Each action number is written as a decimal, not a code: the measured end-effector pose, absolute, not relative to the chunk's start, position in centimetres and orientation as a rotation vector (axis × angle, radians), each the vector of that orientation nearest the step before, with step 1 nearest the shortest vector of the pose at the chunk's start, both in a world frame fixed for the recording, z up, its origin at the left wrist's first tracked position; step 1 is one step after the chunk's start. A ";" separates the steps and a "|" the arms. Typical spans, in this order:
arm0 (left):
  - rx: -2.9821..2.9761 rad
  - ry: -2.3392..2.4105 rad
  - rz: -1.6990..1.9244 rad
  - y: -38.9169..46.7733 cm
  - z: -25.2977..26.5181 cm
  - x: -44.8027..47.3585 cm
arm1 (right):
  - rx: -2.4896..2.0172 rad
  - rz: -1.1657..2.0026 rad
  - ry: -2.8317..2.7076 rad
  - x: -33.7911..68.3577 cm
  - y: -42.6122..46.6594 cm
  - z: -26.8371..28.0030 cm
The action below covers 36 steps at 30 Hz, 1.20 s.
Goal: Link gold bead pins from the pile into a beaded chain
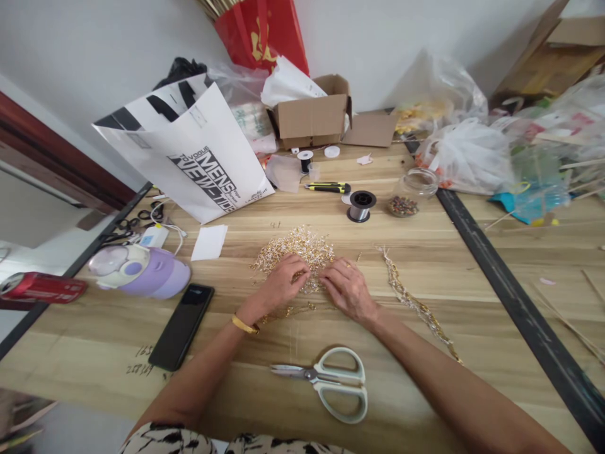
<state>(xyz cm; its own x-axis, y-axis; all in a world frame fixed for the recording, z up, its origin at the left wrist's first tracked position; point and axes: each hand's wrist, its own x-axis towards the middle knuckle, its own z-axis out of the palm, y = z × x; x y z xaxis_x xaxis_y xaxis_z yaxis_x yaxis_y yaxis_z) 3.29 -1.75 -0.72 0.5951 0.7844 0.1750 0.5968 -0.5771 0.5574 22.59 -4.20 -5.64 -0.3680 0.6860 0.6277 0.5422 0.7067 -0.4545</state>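
Note:
A heap of small gold and clear beads or charms [297, 241] lies on the wooden table. At its near edge my left hand [286, 280] is closed in a pinch, and what the fingertips hold is too small to make out. My right hand [348, 287] faces it from the right, thumb and fingers pressed together on something I cannot name. Just below my left hand lies a short beaded strand [299, 309]. A bundle of gold and clear beaded strands [410, 297] stretches out to the right. White-handled scissors [340, 375] rest nearer my body, blades pointing left.
Left of my arms are a black phone [182, 326], a purple bottle [149, 271] and a red can [42, 287]. Behind the heap stand a wire spool [362, 205], a yellow-black cutter knife [328, 187], a jar of beads [411, 194] and a white paper bag [198, 151].

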 end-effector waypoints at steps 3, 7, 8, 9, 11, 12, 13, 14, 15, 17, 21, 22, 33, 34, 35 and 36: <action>2.442 1.149 0.619 -0.9 -1.4 2.3 | -0.993 0.274 -1.986 22.7 -4.1 -5.7; 2.486 1.225 0.578 0.1 -2.2 1.3 | -1.064 0.341 -1.871 22.8 -3.9 -6.0; 2.499 1.232 0.554 0.3 -2.2 1.2 | -1.075 0.360 -1.851 22.8 -3.9 -6.0; 2.513 1.234 0.532 0.4 -2.3 1.2 | -1.086 0.376 -1.833 22.8 -3.8 -6.1; 2.546 1.217 0.492 0.5 -2.3 1.5 | -1.102 0.398 -1.811 22.8 -3.8 -6.1; 2.565 1.204 0.469 0.5 -2.3 1.6 | -1.105 0.406 -1.804 22.8 -3.8 -6.1; 2.587 1.189 0.444 0.6 -2.3 1.8 | -1.106 0.411 -1.800 22.8 -3.7 -6.1; 2.608 1.178 0.418 0.6 -2.3 2.0 | -1.107 0.413 -1.797 22.8 -3.7 -6.1; 2.626 1.175 0.397 0.6 -2.3 2.1 | -1.109 0.415 -1.795 22.8 -3.7 -6.0; 2.641 1.183 0.383 0.7 -2.3 2.2 | -1.118 0.415 -1.788 22.8 -3.7 -6.0; 2.594 1.218 0.414 0.9 -2.6 2.1 | -1.135 0.443 -1.772 22.8 -3.6 -6.0; 2.583 1.226 0.425 1.0 -2.7 2.0 | -1.139 0.456 -1.766 22.8 -3.6 -6.1; 2.425 1.226 0.629 1.8 -3.0 0.7 | -1.158 0.511 -1.739 22.8 -3.6 -6.0; 2.414 1.221 0.637 1.8 -2.8 0.6 | -1.160 0.510 -1.741 22.9 -3.6 -6.0; 2.418 1.212 0.636 1.8 -2.7 0.6 | -1.162 0.510 -1.743 22.9 -3.6 -6.0; 2.435 1.201 0.626 1.8 -2.7 0.5 | -1.162 0.512 -1.744 22.9 -3.6 -6.0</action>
<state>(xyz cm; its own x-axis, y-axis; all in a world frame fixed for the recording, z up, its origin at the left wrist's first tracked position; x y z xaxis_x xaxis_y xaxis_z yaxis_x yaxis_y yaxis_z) 0.54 1.77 -2.66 0.5421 0.8080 0.2306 0.6514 -0.5775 0.4921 22.89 -3.59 -6.04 -0.1027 0.8742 0.4746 0.4786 0.4617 -0.7469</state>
